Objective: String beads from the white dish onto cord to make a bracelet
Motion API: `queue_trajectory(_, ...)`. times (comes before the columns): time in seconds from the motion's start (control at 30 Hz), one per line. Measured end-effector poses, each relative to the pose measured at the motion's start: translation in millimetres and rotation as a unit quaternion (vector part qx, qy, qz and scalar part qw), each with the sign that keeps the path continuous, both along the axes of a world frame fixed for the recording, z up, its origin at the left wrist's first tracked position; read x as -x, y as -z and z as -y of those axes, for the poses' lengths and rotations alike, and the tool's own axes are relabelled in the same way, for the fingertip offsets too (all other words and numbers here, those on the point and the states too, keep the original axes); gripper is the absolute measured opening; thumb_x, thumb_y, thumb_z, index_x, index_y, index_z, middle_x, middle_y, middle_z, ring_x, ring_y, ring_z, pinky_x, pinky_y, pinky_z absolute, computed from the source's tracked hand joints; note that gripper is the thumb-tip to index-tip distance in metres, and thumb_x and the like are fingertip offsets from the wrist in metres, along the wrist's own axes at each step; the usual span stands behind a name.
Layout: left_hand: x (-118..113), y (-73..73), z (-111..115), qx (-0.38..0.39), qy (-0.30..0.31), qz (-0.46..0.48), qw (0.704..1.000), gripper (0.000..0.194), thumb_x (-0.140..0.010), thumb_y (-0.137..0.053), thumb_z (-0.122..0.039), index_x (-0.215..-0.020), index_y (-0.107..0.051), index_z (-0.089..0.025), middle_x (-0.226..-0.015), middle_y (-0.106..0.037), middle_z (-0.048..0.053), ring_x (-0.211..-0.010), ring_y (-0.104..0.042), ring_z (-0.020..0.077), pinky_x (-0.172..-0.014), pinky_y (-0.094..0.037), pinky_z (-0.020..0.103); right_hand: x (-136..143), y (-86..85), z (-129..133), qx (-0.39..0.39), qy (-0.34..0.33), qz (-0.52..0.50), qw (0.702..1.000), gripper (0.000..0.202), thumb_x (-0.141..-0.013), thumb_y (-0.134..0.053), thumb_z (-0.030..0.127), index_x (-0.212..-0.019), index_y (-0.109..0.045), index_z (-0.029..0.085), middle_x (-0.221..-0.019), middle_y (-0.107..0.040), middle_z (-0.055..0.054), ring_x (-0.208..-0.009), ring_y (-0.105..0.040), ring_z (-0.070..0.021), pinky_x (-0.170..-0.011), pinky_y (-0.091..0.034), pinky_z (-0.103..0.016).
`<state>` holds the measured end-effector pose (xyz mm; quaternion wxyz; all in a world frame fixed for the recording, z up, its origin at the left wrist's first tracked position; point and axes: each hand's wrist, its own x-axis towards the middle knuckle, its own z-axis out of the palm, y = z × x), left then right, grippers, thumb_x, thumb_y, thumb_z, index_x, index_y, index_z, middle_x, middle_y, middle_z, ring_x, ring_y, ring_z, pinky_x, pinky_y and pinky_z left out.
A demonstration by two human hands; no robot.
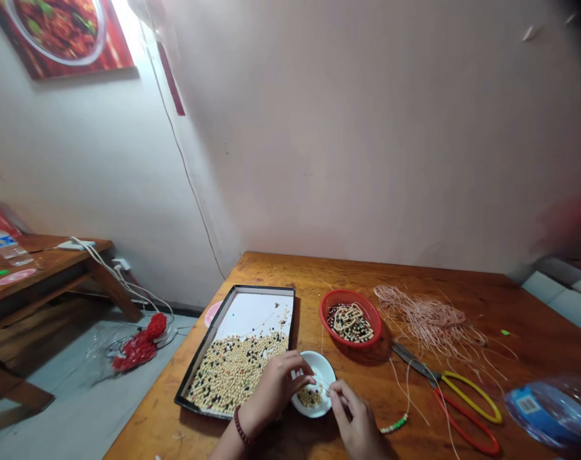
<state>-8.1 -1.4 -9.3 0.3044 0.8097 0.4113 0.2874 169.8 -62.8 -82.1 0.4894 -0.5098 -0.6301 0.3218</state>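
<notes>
Left hand (283, 381): hovering over the small white bowl (325, 365), fingers curled and thumb near the index; can't really tell if it's pinching anything.
Right hand (352, 415): at the bowl's right side, thumb and index pinched on a thin strand (321, 384), too fine to say thread or wire.
Thin strand: sits over the bowl, long axis roughly sideways, sloping down a bit toward the right hand.
Beaded string (395, 425): green and pale beads, just right of the right hand, row slanting up to the right, with pale cord (408, 391) running up from that end.
Bowl: pale and dark loose beads (310, 397) inside, mostly toward the near side.
Bead tray (293, 319): left of the bowl, long axis running away from the person, leaning slightly right.
Scissors (434, 378): blades up-left, yellow and red handles down-right.
Red basket (325, 313): beyond the bowl, full of strung beads.
</notes>
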Motion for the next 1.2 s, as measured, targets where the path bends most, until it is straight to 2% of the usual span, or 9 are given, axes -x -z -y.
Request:
queue_trajectory(0.2, -1, 1.9, 0, -0.015, -0.013, -0.014, 1.0, 0.023, -0.082, -0.063, -0.039, -0.077, -0.068, -0.018, -0.078, -0.065, 0.004, -0.07, -0.055, 0.013, -0.065, -0.039, 0.022, 4, 3.9, -3, -0.001, 0.03, -0.014, 0.999, 0.039, -0.092, -0.036, 0.052, -0.077, -0.053, 0.019, -0.063, -0.057, -0.002, -0.055, -0.056, -0.0144, -0.054, -0.046, -0.02)
queue_trajectory(0.4, -3, 0.3, -4, -0.016, -0.005, -0.012, 1.0, 0.028, -0.084, -0.059, -0.042, -0.076, -0.067, -0.017, -0.077, -0.066, 0.004, -0.07, -0.055, 0.0135, -0.066, -0.039, 0.023, -1, 3.0, -4, 0.02, -0.002, -0.01, 1.0, 0.032, -0.093, -0.038, 0.044, -0.084, -0.054, 0.019, -0.071, -0.06, -0.004, -0.065, -0.06, -0.0161, -0.06, -0.047, -0.022)
queue_trajectory(0.63, -6, 0.3, -6, -0.008, -0.003, -0.02, 1.0, 0.03, -0.083, -0.059, -0.045, -0.077, -0.068, -0.017, -0.077, -0.066, 0.004, -0.07, -0.055, 0.0139, -0.066, -0.039, 0.023, -2, 2.2, -4, 0.035, -0.005, -0.014, 0.999, 0.029, -0.094, -0.037, 0.041, -0.082, -0.052, 0.019, -0.071, -0.059, -0.004, -0.066, -0.06, -0.0166, -0.061, -0.047, -0.022)
queue_trajectory(0.8, -6, 0.2, -6, -0.011, -0.006, -0.017, 1.0, 0.03, -0.083, -0.059, -0.044, -0.077, -0.067, -0.016, -0.077, -0.066, 0.004, -0.069, -0.055, 0.0136, -0.066, -0.039, 0.024, 1, 3.4, -4, 0.023, 0.0, -0.021, 1.0, 0.03, -0.094, -0.038, 0.043, -0.082, -0.053, 0.02, -0.07, -0.06, -0.003, -0.064, -0.061, -0.0166, -0.059, -0.047, -0.022)
queue_trajectory(1.0, -5, 0.8, -4, -0.009, -0.012, -0.022, 1.0, 0.029, -0.082, -0.06, -0.045, -0.076, -0.067, -0.017, -0.076, -0.067, 0.004, -0.069, -0.055, 0.0139, -0.066, -0.039, 0.024, 9, 4.9, -4, -0.004, 0.051, -0.044, 0.998, 0.036, -0.091, -0.038, 0.05, -0.078, -0.054, 0.02, -0.064, -0.061, -0.003, -0.058, -0.061, -0.0172, -0.055, -0.046, -0.022)
queue_trajectory(1.2, -5, 3.1, -4, -0.006, -0.017, -0.02, 1.0, 0.03, -0.082, -0.06, -0.045, -0.077, -0.067, -0.017, -0.078, -0.067, 0.004, -0.071, -0.056, 0.0143, -0.066, -0.039, 0.024, 9, 5.1, -4, -0.019, 0.055, -0.026, 0.998, 0.036, -0.092, -0.038, 0.05, -0.076, -0.053, 0.021, -0.062, -0.06, -0.002, -0.056, -0.059, -0.0158, -0.054, -0.045, -0.021)
